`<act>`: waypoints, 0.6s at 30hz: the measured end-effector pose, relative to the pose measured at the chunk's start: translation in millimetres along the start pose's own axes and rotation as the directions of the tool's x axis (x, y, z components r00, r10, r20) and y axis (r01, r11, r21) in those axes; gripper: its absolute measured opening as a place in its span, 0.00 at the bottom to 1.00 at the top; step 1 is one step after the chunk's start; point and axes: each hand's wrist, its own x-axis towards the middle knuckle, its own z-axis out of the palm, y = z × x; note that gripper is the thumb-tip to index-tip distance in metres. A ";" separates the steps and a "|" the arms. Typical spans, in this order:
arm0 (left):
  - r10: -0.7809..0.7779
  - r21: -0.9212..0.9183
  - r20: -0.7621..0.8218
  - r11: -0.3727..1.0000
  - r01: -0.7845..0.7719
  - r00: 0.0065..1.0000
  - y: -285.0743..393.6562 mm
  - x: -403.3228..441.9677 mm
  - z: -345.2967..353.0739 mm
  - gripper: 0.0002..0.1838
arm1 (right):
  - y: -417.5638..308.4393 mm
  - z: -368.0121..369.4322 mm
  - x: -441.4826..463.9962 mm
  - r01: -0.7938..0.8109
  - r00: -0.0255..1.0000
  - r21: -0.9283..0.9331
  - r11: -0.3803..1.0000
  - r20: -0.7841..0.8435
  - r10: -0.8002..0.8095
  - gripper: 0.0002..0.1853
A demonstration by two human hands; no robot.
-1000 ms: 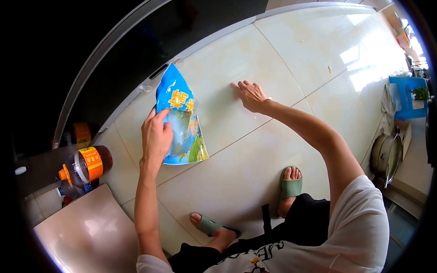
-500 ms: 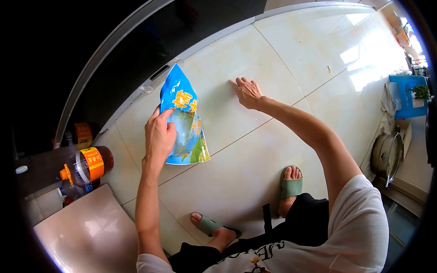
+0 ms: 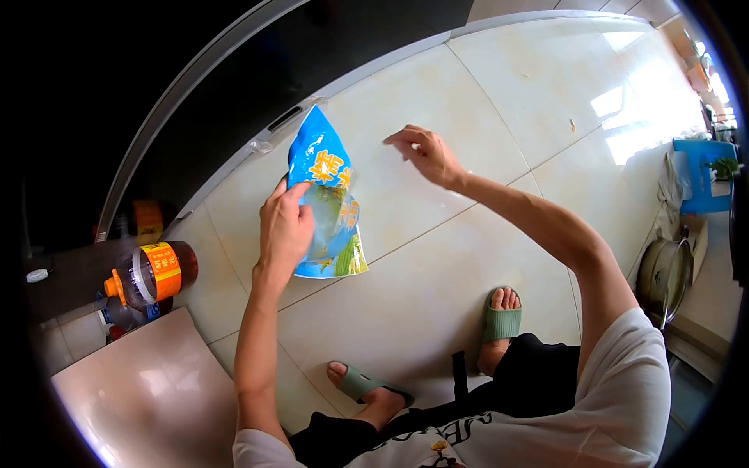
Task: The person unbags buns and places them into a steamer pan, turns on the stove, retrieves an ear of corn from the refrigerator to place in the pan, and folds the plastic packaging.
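A blue plastic bag (image 3: 331,226) with orange characters, a see-through window and green plant pictures hangs upright from my left hand (image 3: 285,226), whose thumb and fingers pinch its left edge. To the right of the bag, apart from it, is my right hand (image 3: 427,156) over the pale tiled floor (image 3: 413,273). Its index finger points left and the other fingers curl. Whether anything small lies between those fingertips cannot be made out.
A bottle of dark liquid (image 3: 160,273) with an orange cap is at the left, above a shiny panel (image 3: 152,382). Dark glossy cabinet fronts (image 3: 374,35) run along the top left. A blue stool (image 3: 697,175) and a metal pot (image 3: 663,273) stand at the right.
My left hand and the bag have shifted slightly right. My right hand has lifted from near the floor, its fingers more drawn together. The view has turned a little.
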 end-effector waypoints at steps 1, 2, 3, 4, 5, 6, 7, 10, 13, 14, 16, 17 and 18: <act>-0.014 0.007 0.019 1.000 0.014 1.000 2.1 0.1 -0.9 0.18 | -27.6 5.1 -0.9 0.056 0.998 0.054 0.997 0.019 -0.057 0.10; 0.019 0.003 0.012 1.000 -0.019 1.000 3.5 -0.1 0.2 0.18 | -51.9 11.6 -4.5 0.111 0.993 0.106 0.988 0.031 -0.115 0.09; 0.059 -0.005 0.006 0.998 -0.059 0.998 4.8 -0.2 3.0 0.18 | -65.4 19.3 -6.9 0.212 0.972 0.084 0.974 0.088 -0.219 0.08; 0.106 -0.014 0.000 0.994 -0.106 0.994 6.8 1.2 6.5 0.18 | -76.2 25.9 -8.9 0.311 0.938 0.061 0.948 0.142 -0.317 0.08; 0.113 -0.044 0.002 0.993 -0.113 0.994 6.7 2.5 12.0 0.18 | -85.7 32.2 -12.9 0.365 0.921 -0.135 0.921 0.197 -0.336 0.07; 0.123 -0.060 0.007 0.991 -0.123 0.992 15.6 4.9 14.3 0.18 | -92.8 36.1 -16.5 0.407 0.907 -0.324 0.854 0.250 -0.338 0.06; 0.136 -0.076 0.014 0.988 -0.135 0.991 27.9 7.8 14.4 0.17 | -98.0 37.3 -17.7 0.383 0.913 -0.407 0.829 0.303 -0.273 0.05; 0.184 -0.103 0.042 0.978 -0.179 0.982 56.8 18.4 13.7 0.18 | -103.1 18.9 -22.6 0.305 0.923 -0.359 0.882 0.341 -0.180 0.08; 0.257 -0.101 0.020 0.962 -0.254 0.966 75.8 36.8 25.2 0.17 | -82.5 -25.2 -36.9 0.236 0.943 0.054 0.970 0.230 -0.242 0.15; 0.270 -0.109 0.036 0.958 -0.265 0.962 84.2 43.4 30.0 0.17 | -74.4 -46.5 -43.3 0.143 0.984 0.040 0.989 0.099 -0.147 0.15; 0.294 -0.120 0.060 0.951 -0.285 0.954 102.6 57.2 37.1 0.17 | -46.6 -90.4 -59.6 -0.031 0.985 0.048 0.998 -0.169 0.039 0.15; 0.309 -0.124 0.074 0.946 -0.299 0.948 111.3 64.1 41.4 0.17 | -27.9 -118.4 -68.0 -0.155 0.956 -0.027 0.987 -0.257 0.143 0.13; 0.323 -0.125 0.088 0.942 -0.311 0.942 119.4 70.7 45.4 0.17 | -1.3 -148.8 -78.1 -0.281 0.907 -0.085 0.956 -0.350 0.235 0.12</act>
